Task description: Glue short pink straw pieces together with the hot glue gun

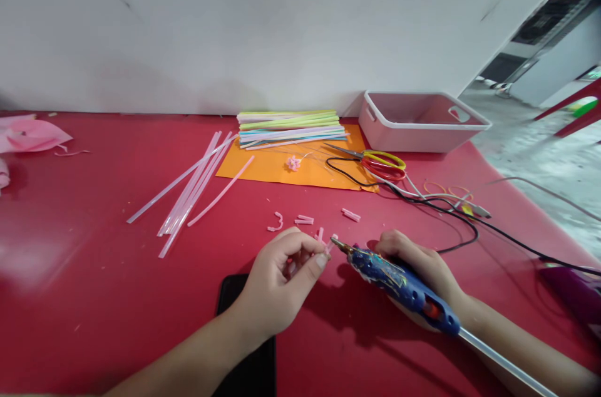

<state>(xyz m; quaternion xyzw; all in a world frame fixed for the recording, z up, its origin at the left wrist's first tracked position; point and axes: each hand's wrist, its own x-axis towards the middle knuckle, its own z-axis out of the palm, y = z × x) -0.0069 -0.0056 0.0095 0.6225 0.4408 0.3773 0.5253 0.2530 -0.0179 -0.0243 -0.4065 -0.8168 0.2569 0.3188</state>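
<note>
Two or so short pink pieces (pixel 331 243) sit pinched between the left hand's (pixel 277 281) thumb and fingers, at the tip of a blue glue gun (pixel 399 281). The right hand (pixel 425 262) wraps the gun. Doing this well probably means steady pieces, a small dab and skin kept off the likely hot nozzle (pixel 342 246). Fingertips hide where the pieces join, and whether the nozzle touches them is unclear. The gun masks its trigger; the left arm partly covers a black slab (pixel 256 362), cut off below.
</note>
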